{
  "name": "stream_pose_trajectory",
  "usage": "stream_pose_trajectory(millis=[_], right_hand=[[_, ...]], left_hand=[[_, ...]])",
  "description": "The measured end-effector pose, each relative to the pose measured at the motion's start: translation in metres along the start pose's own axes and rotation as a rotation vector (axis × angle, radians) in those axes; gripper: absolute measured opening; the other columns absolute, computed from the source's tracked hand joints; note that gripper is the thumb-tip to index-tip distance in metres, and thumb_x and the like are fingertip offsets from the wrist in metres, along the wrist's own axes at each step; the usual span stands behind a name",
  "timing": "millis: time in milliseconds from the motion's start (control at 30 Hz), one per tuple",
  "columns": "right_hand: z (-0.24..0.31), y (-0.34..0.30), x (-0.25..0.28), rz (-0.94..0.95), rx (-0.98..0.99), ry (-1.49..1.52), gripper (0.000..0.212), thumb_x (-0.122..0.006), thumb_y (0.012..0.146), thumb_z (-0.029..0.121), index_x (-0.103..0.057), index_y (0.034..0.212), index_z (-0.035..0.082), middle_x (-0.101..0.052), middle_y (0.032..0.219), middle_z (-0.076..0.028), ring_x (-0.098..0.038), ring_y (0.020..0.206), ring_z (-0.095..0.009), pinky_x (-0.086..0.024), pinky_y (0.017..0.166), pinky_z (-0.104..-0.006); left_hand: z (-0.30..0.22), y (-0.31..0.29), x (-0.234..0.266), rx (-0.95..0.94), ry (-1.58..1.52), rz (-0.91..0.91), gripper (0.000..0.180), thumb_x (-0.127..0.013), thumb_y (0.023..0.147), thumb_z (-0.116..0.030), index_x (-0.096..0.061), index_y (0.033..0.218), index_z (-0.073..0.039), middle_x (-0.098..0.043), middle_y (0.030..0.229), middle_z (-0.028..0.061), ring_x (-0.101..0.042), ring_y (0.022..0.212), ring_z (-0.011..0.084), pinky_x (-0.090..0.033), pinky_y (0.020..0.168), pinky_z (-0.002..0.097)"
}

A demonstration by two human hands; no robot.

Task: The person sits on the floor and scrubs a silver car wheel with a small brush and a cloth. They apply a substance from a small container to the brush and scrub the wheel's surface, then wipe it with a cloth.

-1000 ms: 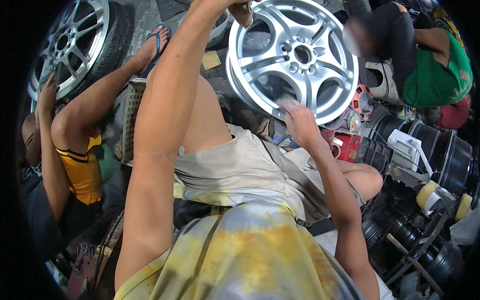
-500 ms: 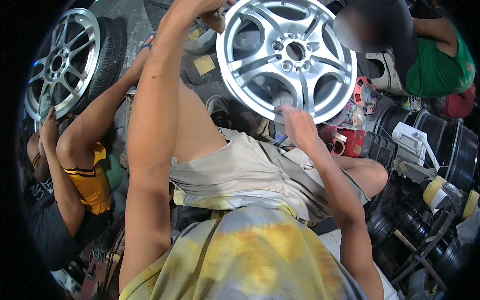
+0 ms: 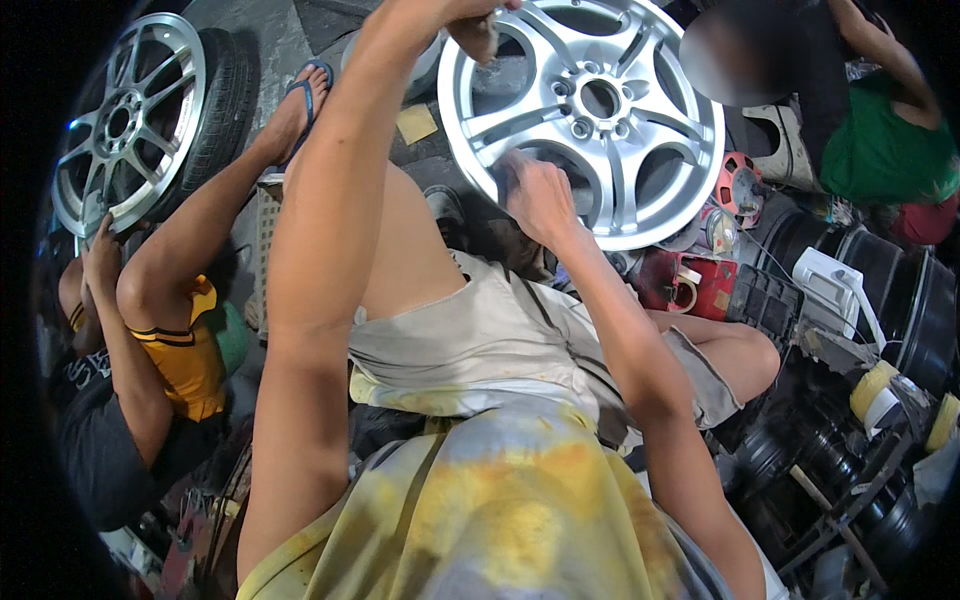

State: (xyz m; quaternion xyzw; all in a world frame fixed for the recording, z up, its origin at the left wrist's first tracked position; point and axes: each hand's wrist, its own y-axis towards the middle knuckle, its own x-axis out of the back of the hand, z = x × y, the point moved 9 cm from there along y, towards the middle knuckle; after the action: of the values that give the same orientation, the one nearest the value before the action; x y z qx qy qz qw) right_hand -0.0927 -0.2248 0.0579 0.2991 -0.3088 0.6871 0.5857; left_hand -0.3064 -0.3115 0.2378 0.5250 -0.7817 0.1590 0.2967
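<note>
A silver alloy wheel rim (image 3: 648,126) with several double spokes lies face up in front of my knees. My left hand (image 3: 488,8), partly cut off by the top edge, is closed at the rim's far left side. A worn brown piece (image 3: 476,40), cloth or sandpaper, hangs from it over the rim. My right hand (image 3: 542,203) is curled at the near left edge of the rim, its fingers bent together and touching the lip. Motion smears those fingertips, and whatever they hold is hidden.
At left, another person's hand (image 3: 100,255) touches a second silver rim (image 3: 118,120) beside a black tire (image 3: 222,105). A person in green (image 3: 885,150) sits at far right. Nearby are a red box (image 3: 690,290), a white appliance (image 3: 828,285) and stacked black rims (image 3: 925,300).
My right hand has slid left and farther away along the rim's near edge. My left hand has moved right with the brown piece. The rim appears slightly further right.
</note>
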Motion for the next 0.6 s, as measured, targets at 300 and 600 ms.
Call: stream_pose_trajectory(millis=[300,600], right_hand=[[0.002,-0.012,0.003,-0.046,-0.150,-0.006,0.021,-0.054,0.094,0.007,-0.067,0.109,0.000,-0.071,0.094,-0.028,-0.067,0.092,-0.048,-0.052,0.086,-0.0540],[-0.019,-0.065,0.033,0.118,-0.135,-0.253,0.011,-0.054,0.088,0.003,-0.063,0.094,0.000,-0.071,0.089,-0.024,-0.068,0.088,-0.045,-0.047,0.082,-0.0566]], left_hand=[[-0.001,-0.016,0.001,0.281,0.011,0.057,0.039,-0.067,0.092,-0.032,-0.076,0.082,0.005,-0.070,0.065,0.0139,-0.070,0.061,0.0203,-0.056,0.060,0.0383],[0.017,-0.032,-0.002,0.034,0.157,0.169,0.044,-0.070,0.090,-0.039,-0.077,0.088,0.004,-0.073,0.071,0.0156,-0.071,0.062,0.0218,-0.057,0.059,0.0378]])
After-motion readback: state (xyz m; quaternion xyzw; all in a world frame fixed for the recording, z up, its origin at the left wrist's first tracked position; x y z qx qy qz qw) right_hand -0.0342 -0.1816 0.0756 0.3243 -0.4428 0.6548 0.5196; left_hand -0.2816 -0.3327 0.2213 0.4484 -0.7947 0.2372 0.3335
